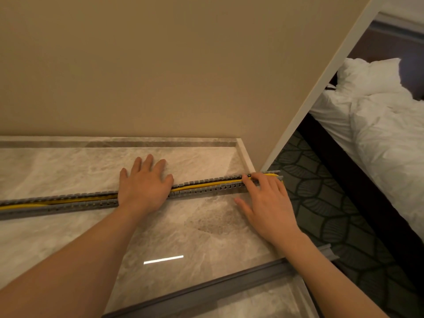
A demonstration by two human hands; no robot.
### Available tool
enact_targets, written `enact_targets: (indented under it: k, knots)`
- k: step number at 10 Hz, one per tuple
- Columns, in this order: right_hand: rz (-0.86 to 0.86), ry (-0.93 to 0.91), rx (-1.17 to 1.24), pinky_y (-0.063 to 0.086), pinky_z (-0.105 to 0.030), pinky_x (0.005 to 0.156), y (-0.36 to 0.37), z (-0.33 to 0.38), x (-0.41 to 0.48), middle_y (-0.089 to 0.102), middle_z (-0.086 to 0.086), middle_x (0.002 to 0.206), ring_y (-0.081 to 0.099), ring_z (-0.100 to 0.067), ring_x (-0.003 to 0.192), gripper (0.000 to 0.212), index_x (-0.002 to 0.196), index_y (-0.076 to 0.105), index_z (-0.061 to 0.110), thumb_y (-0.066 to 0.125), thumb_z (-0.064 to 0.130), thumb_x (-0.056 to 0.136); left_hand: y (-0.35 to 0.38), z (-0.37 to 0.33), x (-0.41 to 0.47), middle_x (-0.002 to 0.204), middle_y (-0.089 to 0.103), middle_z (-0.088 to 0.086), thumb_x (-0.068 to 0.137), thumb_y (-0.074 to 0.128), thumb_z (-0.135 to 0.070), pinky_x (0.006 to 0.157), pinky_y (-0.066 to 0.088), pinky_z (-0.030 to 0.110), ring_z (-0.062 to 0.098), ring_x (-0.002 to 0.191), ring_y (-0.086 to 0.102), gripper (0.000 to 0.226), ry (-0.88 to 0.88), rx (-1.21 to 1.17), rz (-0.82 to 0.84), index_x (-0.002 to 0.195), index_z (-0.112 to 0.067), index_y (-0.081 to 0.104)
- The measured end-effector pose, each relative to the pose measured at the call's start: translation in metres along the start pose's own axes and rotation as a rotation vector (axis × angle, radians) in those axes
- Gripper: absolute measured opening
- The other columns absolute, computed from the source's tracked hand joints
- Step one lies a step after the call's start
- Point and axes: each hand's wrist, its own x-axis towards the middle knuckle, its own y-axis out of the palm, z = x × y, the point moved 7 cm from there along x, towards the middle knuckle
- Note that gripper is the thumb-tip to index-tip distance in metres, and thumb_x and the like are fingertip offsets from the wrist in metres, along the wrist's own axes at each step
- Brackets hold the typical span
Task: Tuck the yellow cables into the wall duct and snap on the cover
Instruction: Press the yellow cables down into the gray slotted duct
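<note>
Beige wall [160, 65] stands behind the duct. The marble desk [46, 171] carries the duct, with a raised rim on the side away from the camera. A bed with white bedding [378, 134] is well off to the right of the duct. Dark patterned carpet [321, 203] lies under and past the duct's right end.

The grey slotted duct [195, 191] lies lengthwise across the desk, running from the left edge of view out past the desk's right edge. It is open on top. The grey cover [206, 288] lies loose on the desk, nearer the camera than the duct and well apart from it. It runs roughly parallel, its right end sticking past the desk edge, with the right forearm crossing over it.

Left hand [144, 187] is flat, palm down on the middle of the duct, fingers straight and spread, reaching past the duct onto the desk. It grips nothing.

Right hand [268, 203] is at the duct's right end, fingers loosely bent and laid across the top. The index tip is on the cables, the thumb is apart on the near side, and nothing is clamped.

Yellow cables [206, 183] lie inside the duct channel. They show between the two hands, again left of the left hand, and at the right end by the right hand's fingers, passing under both hands.

A small bright light reflection [163, 259] sits on the desk between duct and cover.
</note>
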Motion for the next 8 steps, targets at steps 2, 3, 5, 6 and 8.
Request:
enact_targets:
  k: [2, 3, 5, 6, 8]
  knots:
    - [-0.034, 0.080, 0.127, 0.040, -0.039, 0.096, -0.008, -0.026, 0.008, 0.059, -0.005, 0.113, 0.054, -0.023, 0.105, 0.045, 0.118, 0.055, 0.014, 0.043, 0.048, 0.090, 0.001, 0.000, 0.001, 0.158, 0.006, -0.002, 0.093, 0.021, -0.048, 0.115, 0.010, 0.051, 0.022, 0.144, 0.002, 0.054, 0.002, -0.003, -0.006, 0.145, -0.033, 0.016]
    - [-0.003, 0.073, 0.116, 0.040, -0.037, 0.093, -0.005, -0.029, 0.011, 0.061, -0.004, 0.111, 0.055, -0.022, 0.104, 0.045, 0.116, 0.057, 0.014, 0.042, 0.048, 0.091, 0.002, 0.000, 0.002, 0.158, 0.006, -0.002, 0.093, 0.021, -0.049, 0.115, 0.010, 0.051, 0.022, 0.144, 0.002, 0.054, 0.004, -0.001, -0.003, 0.145, -0.033, 0.016]
    - [0.086, 0.080, 0.032, 0.039, -0.037, 0.096, -0.002, -0.021, 0.013, 0.059, -0.004, 0.114, 0.052, -0.022, 0.109, 0.046, 0.116, 0.053, 0.014, 0.040, 0.051, 0.091, -0.005, -0.002, -0.003, 0.155, 0.022, 0.002, 0.096, 0.016, -0.051, 0.116, 0.015, 0.044, 0.024, 0.142, 0.016, 0.056, 0.076, -0.110, -0.039, 0.144, -0.025, 0.027]
    - [0.136, 0.066, 0.048, 0.040, -0.038, 0.096, -0.007, -0.020, 0.012, 0.058, -0.004, 0.120, 0.051, -0.023, 0.112, 0.047, 0.122, 0.051, 0.018, 0.041, 0.051, 0.091, -0.016, -0.007, -0.009, 0.144, 0.043, 0.003, 0.098, 0.025, -0.044, 0.109, 0.029, 0.037, 0.022, 0.132, 0.034, 0.049, 0.174, -0.199, -0.098, 0.136, -0.019, 0.045]
    - [0.168, -0.065, 0.108, 0.044, -0.037, 0.086, -0.023, 0.013, 0.015, 0.060, -0.002, 0.117, 0.055, -0.024, 0.107, 0.043, 0.121, 0.053, 0.022, 0.045, 0.050, 0.090, -0.031, -0.017, -0.026, 0.122, 0.061, 0.000, 0.098, 0.039, -0.030, 0.107, 0.027, 0.040, 0.020, 0.117, 0.049, 0.030, 0.308, -0.164, -0.109, 0.114, -0.019, 0.062]
